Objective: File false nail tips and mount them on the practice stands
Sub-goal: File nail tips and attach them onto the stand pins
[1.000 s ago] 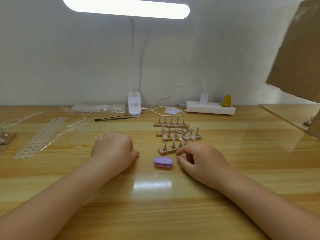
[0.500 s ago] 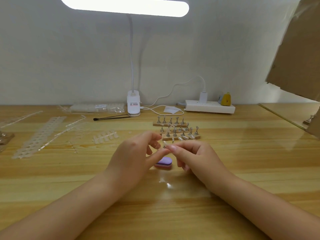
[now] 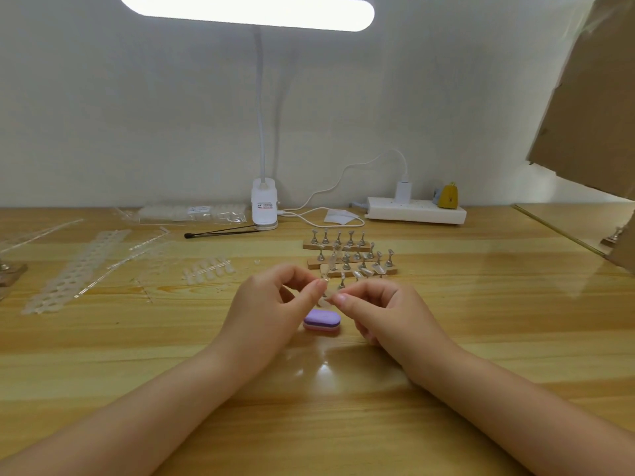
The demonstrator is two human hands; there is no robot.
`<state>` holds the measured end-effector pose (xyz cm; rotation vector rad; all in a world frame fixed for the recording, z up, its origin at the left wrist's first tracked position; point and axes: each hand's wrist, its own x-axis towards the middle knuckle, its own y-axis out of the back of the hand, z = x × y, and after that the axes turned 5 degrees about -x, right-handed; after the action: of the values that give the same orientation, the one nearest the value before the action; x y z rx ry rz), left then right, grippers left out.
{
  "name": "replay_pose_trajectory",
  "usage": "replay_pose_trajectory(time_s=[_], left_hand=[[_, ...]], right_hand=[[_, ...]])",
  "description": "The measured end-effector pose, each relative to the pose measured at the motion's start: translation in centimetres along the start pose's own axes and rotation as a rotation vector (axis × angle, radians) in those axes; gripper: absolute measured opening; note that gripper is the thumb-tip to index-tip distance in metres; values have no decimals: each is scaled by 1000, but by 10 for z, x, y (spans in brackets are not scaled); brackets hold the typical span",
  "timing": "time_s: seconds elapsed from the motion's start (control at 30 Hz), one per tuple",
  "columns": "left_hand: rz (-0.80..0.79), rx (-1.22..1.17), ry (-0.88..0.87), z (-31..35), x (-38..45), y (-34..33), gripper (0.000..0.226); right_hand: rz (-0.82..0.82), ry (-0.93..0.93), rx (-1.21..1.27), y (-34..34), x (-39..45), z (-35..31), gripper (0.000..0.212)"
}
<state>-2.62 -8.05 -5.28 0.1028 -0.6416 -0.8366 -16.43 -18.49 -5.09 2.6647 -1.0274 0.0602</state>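
One tip in hand: clear false nail tip (image 3: pixel 332 266) pinched low between both hands, sticking up above the fingertips, in front of the stand rows.
Left hand (image 3: pixel 271 310): thumb and forefinger curled onto the lower end of the tip, other fingers bent loosely.
Right hand (image 3: pixel 385 312): thumb and forefinger pinching at the same spot from the other side; whether gripping the tip itself or a small piece at its base, cannot tell.
Done so far: a few clear tips already seated on the near practice stands (image 3: pixel 357 266), just beyond the right hand's fingertips.
Left to do: most pegs on the farther rows bare; strip of loose tips (image 3: pixel 208 268) lying beyond and outward of the left hand, not yet mounted.
File: purple buffer block (image 3: pixel 322 321) flat on the desk (image 3: pixel 481 324), below and between the two hands, held by neither.
Judged stage: early to middle, the held tip probably ahead of filing or mounting.
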Motion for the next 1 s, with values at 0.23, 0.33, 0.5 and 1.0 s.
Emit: replay_pose_trajectory(time_s=[0.23, 0.33, 0.5, 1.0], left_hand=[[42, 709, -572, 3, -1, 3, 22], [38, 856, -616, 4, 0, 5, 27], [-2, 894, -439, 7, 0, 0, 24], [-53, 728, -271, 0, 4, 7, 31]], right_hand=[[5, 2, -22, 0, 0, 3, 15], [9, 4, -27, 0, 1, 3, 14], [44, 186, -222, 1, 0, 2, 11], [68, 201, -220, 7, 3, 7, 7]])
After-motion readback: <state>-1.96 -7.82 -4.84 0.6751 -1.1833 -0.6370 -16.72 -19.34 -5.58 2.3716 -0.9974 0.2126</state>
